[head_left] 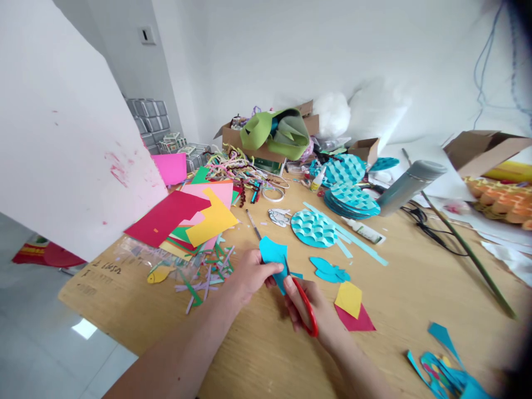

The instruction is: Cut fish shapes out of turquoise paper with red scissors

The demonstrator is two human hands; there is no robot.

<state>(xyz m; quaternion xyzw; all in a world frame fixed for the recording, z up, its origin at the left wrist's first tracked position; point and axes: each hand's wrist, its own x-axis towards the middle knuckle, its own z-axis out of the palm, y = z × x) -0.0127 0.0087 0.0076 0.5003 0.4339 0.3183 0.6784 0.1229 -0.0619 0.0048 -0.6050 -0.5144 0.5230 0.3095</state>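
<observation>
Here, left hand (251, 271): clamped on a piece of blue paper (274, 253), its thumb laid over the top near the lower part.
Right hand (319, 306): closed around the red handles of a pair of scissors (310, 317), just beside the left hand; whether the two touch under the paper I cannot tell.
Blue paper: held up between the hands, over the front of the wooden table (399, 288), with a scissor blade against its right side.
Cut pieces: to the right of the hands lie a blue cutout (328, 271) and, nearer, a yellow piece (348, 298) overlapping a red piece (362, 323).
Round blue disc (315, 228): beyond the hands, its top covered in wavy strips; a fish drawing (279, 217) sits just left of it, a white glue bottle (366, 230) to its right.
Paper pile: left of the hands, a red sheet (164, 219) and a yellow sheet (214, 220) lie on top; purple and green strips (208, 284) are scattered in front, near a yellow paper fish (159, 275).
Back of the table: a stack of blue discs (351, 200) beside a tilted grey flask (411, 187); farther left, green felt (255, 132) spills from a cardboard box (233, 138).
</observation>
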